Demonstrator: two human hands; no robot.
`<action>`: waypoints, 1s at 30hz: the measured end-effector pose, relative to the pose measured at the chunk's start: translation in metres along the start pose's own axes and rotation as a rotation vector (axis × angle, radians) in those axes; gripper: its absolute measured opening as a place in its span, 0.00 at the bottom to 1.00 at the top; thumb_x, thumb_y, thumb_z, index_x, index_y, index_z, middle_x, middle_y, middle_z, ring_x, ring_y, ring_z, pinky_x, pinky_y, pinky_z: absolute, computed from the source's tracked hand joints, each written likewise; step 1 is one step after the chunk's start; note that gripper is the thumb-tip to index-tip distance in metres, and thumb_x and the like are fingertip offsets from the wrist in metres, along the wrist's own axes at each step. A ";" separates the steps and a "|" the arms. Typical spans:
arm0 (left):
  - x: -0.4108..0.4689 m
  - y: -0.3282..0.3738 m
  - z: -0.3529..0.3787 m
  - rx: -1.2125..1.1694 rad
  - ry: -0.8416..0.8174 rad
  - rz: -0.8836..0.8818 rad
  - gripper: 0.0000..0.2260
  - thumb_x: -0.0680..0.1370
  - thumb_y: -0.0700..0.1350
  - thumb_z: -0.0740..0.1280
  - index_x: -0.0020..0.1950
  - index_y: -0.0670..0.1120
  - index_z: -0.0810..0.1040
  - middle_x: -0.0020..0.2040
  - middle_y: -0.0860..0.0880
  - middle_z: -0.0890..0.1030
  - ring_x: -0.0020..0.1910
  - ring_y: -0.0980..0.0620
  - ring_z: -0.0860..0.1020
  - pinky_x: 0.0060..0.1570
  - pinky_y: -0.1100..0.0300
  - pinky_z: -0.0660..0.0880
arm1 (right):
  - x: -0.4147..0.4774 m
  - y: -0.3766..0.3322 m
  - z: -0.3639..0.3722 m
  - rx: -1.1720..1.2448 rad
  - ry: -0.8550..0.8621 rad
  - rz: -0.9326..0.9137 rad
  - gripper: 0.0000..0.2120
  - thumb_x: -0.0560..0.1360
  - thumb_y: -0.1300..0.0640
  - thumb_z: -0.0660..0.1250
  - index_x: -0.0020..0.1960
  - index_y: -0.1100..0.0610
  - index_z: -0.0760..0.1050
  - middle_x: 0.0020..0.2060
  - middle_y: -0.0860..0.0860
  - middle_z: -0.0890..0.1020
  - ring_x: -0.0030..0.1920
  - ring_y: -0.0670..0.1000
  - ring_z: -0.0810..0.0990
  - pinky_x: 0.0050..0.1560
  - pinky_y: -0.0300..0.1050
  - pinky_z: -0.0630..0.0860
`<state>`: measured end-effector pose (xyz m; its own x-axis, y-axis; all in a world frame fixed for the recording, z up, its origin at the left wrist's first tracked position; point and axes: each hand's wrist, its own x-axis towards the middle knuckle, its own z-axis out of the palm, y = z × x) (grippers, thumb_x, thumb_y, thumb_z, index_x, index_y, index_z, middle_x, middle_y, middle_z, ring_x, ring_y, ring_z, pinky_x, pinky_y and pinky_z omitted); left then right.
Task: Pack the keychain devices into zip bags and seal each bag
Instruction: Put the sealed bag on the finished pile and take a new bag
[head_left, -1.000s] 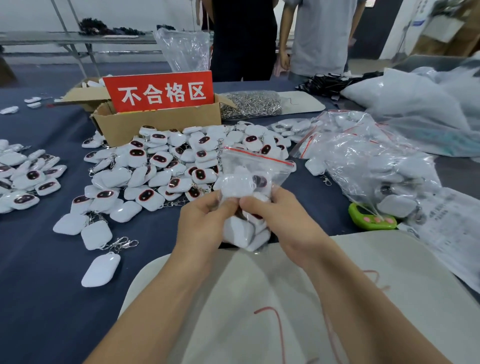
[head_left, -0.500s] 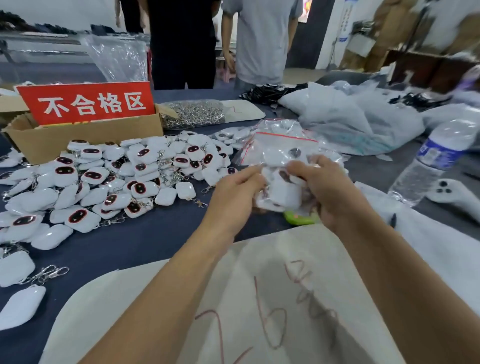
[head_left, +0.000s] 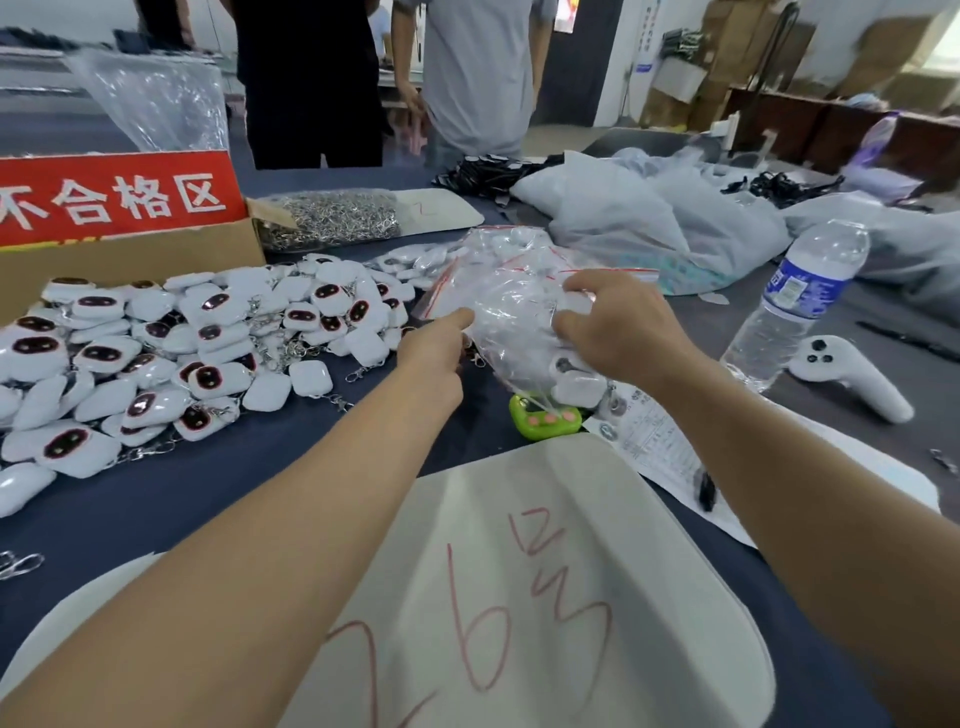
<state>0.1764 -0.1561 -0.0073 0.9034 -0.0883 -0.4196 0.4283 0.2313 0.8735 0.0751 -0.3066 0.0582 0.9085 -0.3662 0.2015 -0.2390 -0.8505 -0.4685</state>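
1. Fingers (head_left: 587, 285) of the right hand (head_left: 621, 327) are bent and curl over the top of the zip bag (head_left: 511, 332). The thumb pushes into the near side, so this hand grips the bag tight.
2. The left hand (head_left: 434, 351) lies with its back up. 1 finger is straight and its tip touches the left edge of the bag. The thumb and the other fingers are hidden under the hand, so I cannot tell if they pinch the bag.
3. Both bare arms reach from the near edge toward the far side, over a white sheet (head_left: 519, 519) with red writing on it.
4. The zip bag is clear and crinkly, with white keychain devices (head_left: 576, 387) inside. It sits between the 2 hands, just above the blue table (head_left: 208, 499) and a small green toy (head_left: 545, 418).
5. More clear bags (head_left: 514, 249) lie in a pile just behind it.
6. On the left, a big heap of loose devices (head_left: 208, 343) lies on the table, in front of a cardboard box (head_left: 130, 262) with a red sign (head_left: 114, 200).
7. On the right, a water bottle (head_left: 797, 306) stands up, and a white controller (head_left: 852, 376) lies just beside it.
8. Far away, 2 people (head_left: 467, 78) stand behind the table.
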 end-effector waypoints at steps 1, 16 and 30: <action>0.001 -0.001 0.001 0.005 -0.001 0.002 0.12 0.78 0.46 0.72 0.58 0.43 0.80 0.43 0.49 0.81 0.36 0.53 0.75 0.35 0.63 0.69 | -0.002 -0.001 0.002 -0.007 0.005 -0.017 0.23 0.77 0.48 0.70 0.71 0.49 0.76 0.71 0.52 0.77 0.70 0.57 0.73 0.70 0.50 0.68; -0.014 0.043 -0.012 -0.282 0.213 0.127 0.07 0.77 0.38 0.66 0.38 0.44 0.75 0.31 0.49 0.75 0.23 0.53 0.69 0.20 0.67 0.64 | -0.010 -0.008 0.006 0.020 -0.003 -0.097 0.10 0.77 0.52 0.71 0.58 0.50 0.81 0.56 0.48 0.82 0.50 0.50 0.79 0.55 0.42 0.68; -0.117 0.023 -0.186 0.859 0.454 1.529 0.09 0.73 0.32 0.67 0.36 0.42 0.72 0.48 0.46 0.83 0.48 0.52 0.77 0.48 0.71 0.68 | -0.086 -0.169 0.100 1.275 -0.607 0.090 0.17 0.80 0.45 0.66 0.42 0.53 0.87 0.38 0.52 0.87 0.38 0.51 0.86 0.41 0.46 0.84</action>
<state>0.0766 0.0394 0.0161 0.4553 -0.0247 0.8900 -0.6620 -0.6779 0.3198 0.0720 -0.0935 0.0347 0.9891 0.0946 -0.1130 -0.1305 0.2053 -0.9700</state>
